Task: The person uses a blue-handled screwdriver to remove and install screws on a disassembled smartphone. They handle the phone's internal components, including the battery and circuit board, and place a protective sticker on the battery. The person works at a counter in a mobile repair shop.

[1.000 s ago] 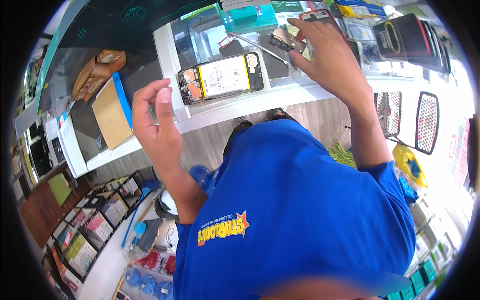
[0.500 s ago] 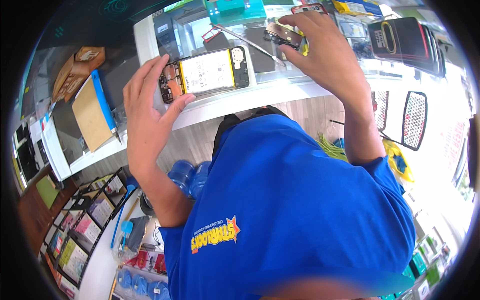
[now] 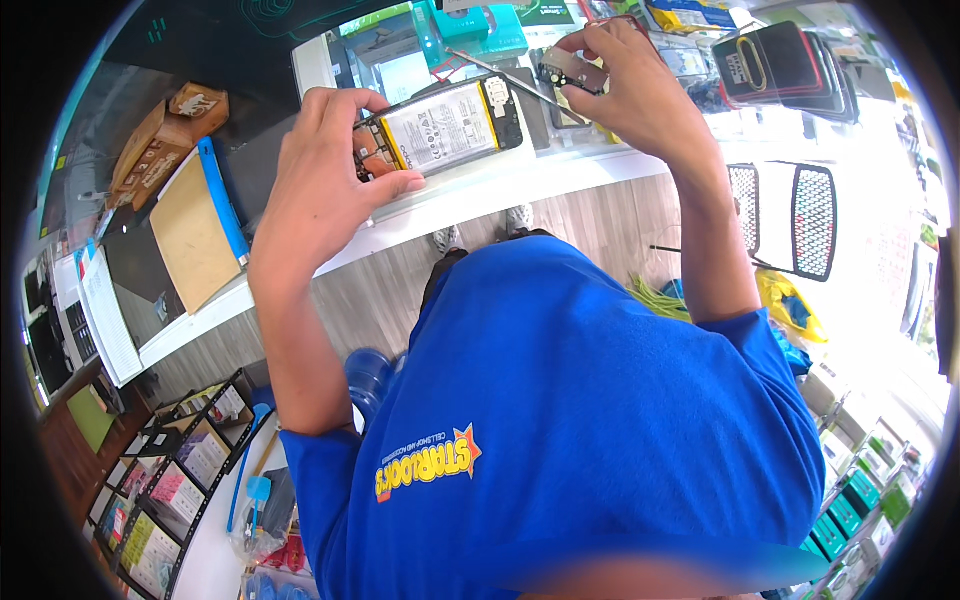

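My left hand [image 3: 322,170] grips the left end of an opened smartphone [image 3: 508,118], fingers over its far edge and thumb along its near edge. The back is off, so a white battery [image 3: 440,128] with yellow edges shows, and part of the copper-coloured board area beside the fingers. The phone is slightly tilted above the counter's front. In my right hand [image 3: 645,95], a small dark and metallic phone part [image 3: 572,72] is pinched between thumb and fingers. A thin metal tool [image 3: 520,82] lies between the phone and that part.
The glass counter's white front edge [image 3: 480,190] runs below my hands. Phone cases [image 3: 785,70] are stacked right; teal boxes [image 3: 490,32] stand behind. A brown envelope [image 3: 195,240] and a brown carton [image 3: 155,145] lie left. Blue water jugs [image 3: 368,380] are on the floor.
The left hand's fingers have gone from lying along the phone's end to curling over its far edge. The phone now slants more, its right end higher. The right hand still holds the part.
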The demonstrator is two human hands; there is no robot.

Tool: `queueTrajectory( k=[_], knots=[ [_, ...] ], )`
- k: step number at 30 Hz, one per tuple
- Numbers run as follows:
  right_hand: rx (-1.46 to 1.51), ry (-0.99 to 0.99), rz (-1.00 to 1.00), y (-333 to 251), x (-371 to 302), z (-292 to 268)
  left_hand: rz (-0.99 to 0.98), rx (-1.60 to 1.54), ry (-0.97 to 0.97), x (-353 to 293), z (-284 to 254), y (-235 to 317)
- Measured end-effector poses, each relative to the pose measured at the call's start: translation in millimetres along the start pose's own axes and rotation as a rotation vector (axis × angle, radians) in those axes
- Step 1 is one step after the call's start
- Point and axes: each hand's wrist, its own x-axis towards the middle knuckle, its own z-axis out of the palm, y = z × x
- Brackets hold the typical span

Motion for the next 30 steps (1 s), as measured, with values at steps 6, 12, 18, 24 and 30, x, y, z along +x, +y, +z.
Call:
queueTrajectory(
  k=[6, 12, 18, 24, 30],
  knots=[
    [0.249, 0.059, 0.235, -1.9, -2.2, 5.1, 0.006, -0.198, -0.009, -1.8, 0.4, -7.2],
    [0.963, 0.174, 0.194, -22.2, -14.6, 18.0, -0.089, -0.752, 0.001, -3.6, 7.5, -8.0],
    [0.598, 0.041, -0.085, -43.8, -17.3, 32.0, -0.089, -0.854, 0.098, -9.7, 20.9, 8.4],
    [0.570, -0.188, -0.375, -37.1, 10.8, 27.7, -0.015, -0.922, 0.185, -14.6, 22.2, 24.7],
    [0.898, -0.206, -0.149, -48.4, 17.0, 32.2, 0.040, -1.359, 0.573, -9.8, 42.1, 42.4]
  ],
)
